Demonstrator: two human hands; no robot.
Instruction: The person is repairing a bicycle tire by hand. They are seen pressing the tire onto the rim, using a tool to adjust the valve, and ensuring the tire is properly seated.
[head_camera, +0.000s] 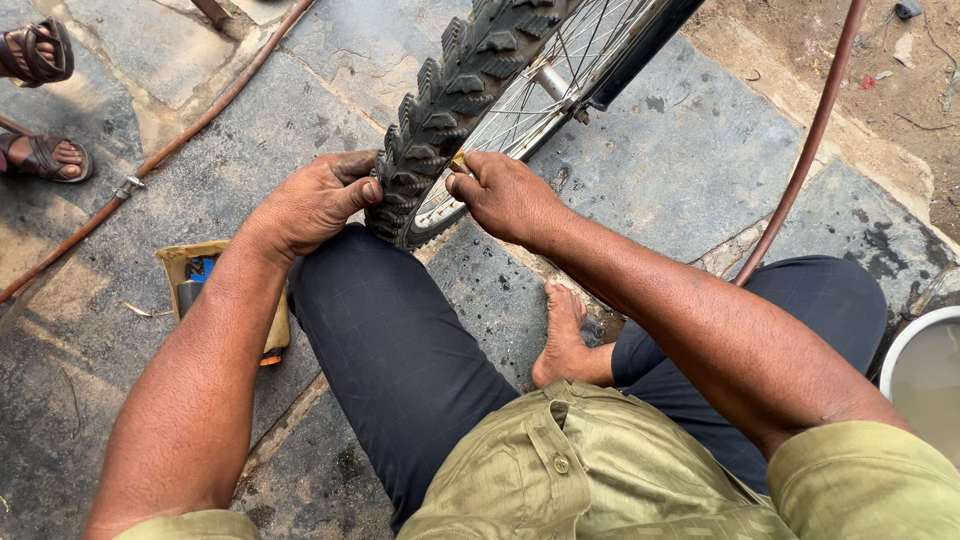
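Left hand (312, 203) grips knobby tyre (440, 110); right hand (505, 195) pinches valve (458, 161).

Knobby matt rubber tyre (440, 110), shiny metal rim (500, 115), rough stone floor (690, 150).

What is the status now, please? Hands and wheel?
Left hand grips knobby tyre. Right hand pinches small valve at the rim. Nothing blocking.
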